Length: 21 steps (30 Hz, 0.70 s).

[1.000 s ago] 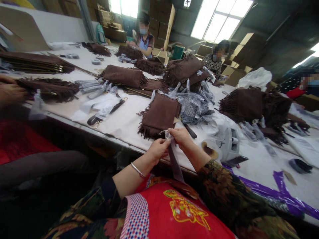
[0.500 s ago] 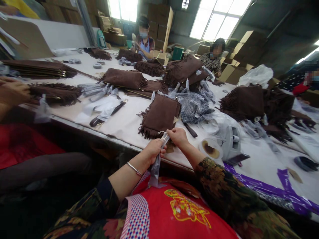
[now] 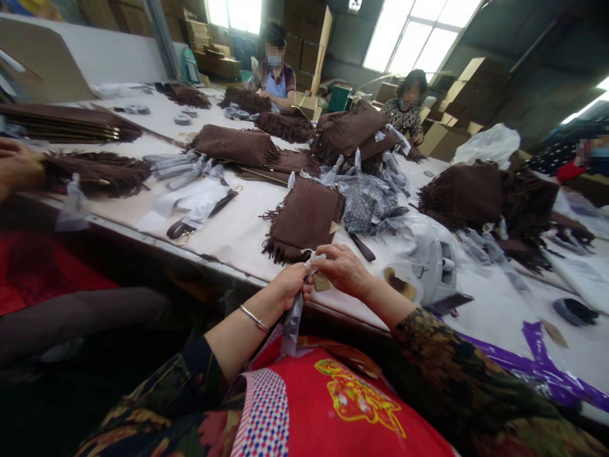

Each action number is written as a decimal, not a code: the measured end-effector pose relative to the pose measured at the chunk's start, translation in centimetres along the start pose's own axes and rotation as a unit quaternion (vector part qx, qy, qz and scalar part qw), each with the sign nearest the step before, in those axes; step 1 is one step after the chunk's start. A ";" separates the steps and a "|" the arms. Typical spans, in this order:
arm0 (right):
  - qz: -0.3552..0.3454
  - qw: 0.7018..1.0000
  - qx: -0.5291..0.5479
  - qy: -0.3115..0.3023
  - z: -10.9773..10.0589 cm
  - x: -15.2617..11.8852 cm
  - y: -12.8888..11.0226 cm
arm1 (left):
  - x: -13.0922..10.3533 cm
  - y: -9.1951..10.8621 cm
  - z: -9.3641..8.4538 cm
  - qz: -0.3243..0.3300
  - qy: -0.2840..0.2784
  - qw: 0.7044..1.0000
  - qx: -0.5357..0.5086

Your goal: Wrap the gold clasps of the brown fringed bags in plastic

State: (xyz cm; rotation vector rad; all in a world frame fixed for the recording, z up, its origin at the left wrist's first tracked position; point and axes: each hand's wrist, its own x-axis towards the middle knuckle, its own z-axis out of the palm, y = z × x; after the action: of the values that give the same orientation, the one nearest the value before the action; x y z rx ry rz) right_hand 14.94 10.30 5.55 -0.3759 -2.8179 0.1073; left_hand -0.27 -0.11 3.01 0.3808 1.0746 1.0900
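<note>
Two hands share one narrow, translucent grey plastic sleeve (image 3: 292, 324) at the near edge of the pale, cloth-covered worktop (image 3: 247, 238). The left hand's (image 3: 291, 284) fingers are closed round it; the right hand's (image 3: 345, 270) fingers bend over its top end, though whether they grip cannot be told. Just beyond lies one brown, rectangular, fringed pouch (image 3: 304, 216); other piled pouches overlap too much to count. Half a second ago the right fingers were bunched in a pinch; now they stretch over the sleeve. The right forearm partly hides one brown-centred roll (image 3: 398, 280). Three people (image 3: 278, 79) are across the worktop.
</note>
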 end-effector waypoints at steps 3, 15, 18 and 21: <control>-0.008 0.999 -0.023 -0.028 0.0 1.1 -0.1 | 0.0 -0.7 -0.1 0.055 0.027 0.995 0.080; 0.001 0.972 0.023 -0.233 -0.5 5.4 0.2 | 0.9 -1.6 -0.4 0.222 0.142 0.852 0.452; 0.010 0.970 0.037 -0.239 -0.7 5.6 0.1 | 0.8 -1.9 -0.5 0.224 0.139 0.836 0.482; 0.016 0.971 0.068 -0.230 -0.7 5.6 0.3 | 0.7 -2.2 -0.7 0.221 0.142 0.836 0.481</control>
State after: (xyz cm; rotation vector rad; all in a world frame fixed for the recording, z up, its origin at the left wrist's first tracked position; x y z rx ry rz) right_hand 10.05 12.07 7.72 -0.4099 -3.2334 0.4454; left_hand 0.36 -0.67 0.77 1.3593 1.8362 0.9350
